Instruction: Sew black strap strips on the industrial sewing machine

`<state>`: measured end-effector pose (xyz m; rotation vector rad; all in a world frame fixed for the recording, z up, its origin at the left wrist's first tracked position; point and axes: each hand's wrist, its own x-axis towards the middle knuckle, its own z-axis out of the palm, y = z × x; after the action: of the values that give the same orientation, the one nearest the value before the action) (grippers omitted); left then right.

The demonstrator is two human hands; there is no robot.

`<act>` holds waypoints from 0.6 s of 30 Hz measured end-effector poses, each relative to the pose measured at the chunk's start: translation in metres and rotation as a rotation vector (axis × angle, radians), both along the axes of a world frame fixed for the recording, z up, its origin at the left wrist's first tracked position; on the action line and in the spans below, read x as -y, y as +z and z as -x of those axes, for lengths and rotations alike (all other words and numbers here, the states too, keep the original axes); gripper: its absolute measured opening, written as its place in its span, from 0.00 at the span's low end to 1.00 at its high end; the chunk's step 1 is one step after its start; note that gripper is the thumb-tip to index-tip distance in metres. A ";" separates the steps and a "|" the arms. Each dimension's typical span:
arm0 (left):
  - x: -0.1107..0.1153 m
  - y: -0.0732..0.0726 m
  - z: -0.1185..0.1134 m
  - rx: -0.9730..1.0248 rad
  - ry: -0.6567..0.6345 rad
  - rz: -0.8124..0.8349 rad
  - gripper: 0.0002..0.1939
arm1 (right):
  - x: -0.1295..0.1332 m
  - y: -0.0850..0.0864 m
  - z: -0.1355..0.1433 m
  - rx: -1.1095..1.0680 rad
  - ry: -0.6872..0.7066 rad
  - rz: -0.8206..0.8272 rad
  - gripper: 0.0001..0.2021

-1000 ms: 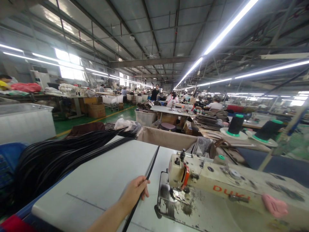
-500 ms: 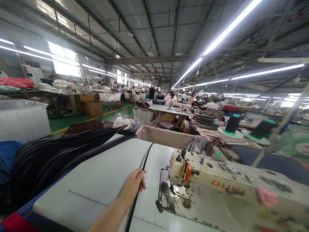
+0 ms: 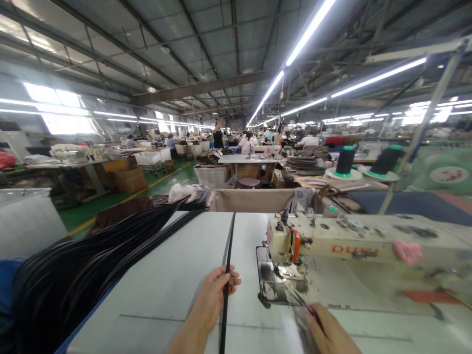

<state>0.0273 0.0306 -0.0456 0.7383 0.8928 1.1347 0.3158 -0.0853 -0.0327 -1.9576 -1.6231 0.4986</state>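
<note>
Both hands are now engaged, a tool (image 3: 303, 302) newly gripped by the right hand (image 3: 325, 330), the strip (image 3: 225, 301) reaching the far edge of the worktop (image 3: 173, 275) by the left hand (image 3: 211, 300).

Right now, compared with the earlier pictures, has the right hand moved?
Yes: unseen earlier, the right hand has come into view, toward the near side of the sewing machine.

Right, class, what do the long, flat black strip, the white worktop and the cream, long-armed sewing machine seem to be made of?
Long, flat black strip: perhaps rubber, plastic or coated webbing, fairly matt; evenly dark, no weave discernible. White worktop: probably laminated board; smooth, soft sheen, no grain. Cream, long-armed sewing machine: likely painted metal, glossy; its coat looks patchily worn near the needle.
</note>
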 end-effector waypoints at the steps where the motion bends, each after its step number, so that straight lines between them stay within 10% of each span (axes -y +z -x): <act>1: 0.003 0.001 0.002 -0.004 0.006 0.003 0.22 | -0.001 0.005 0.016 0.042 0.016 0.033 0.18; 7: 0.006 0.001 0.007 -0.130 0.003 -0.053 0.26 | -0.018 0.045 0.067 0.384 0.010 0.298 0.18; 18: 0.008 -0.003 0.005 -0.276 0.010 -0.194 0.30 | -0.042 0.043 0.082 0.477 -0.050 0.353 0.17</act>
<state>0.0224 0.0231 -0.0484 1.0699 1.0255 1.1565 0.2342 -0.0431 0.0102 -2.5215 -1.8572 0.3288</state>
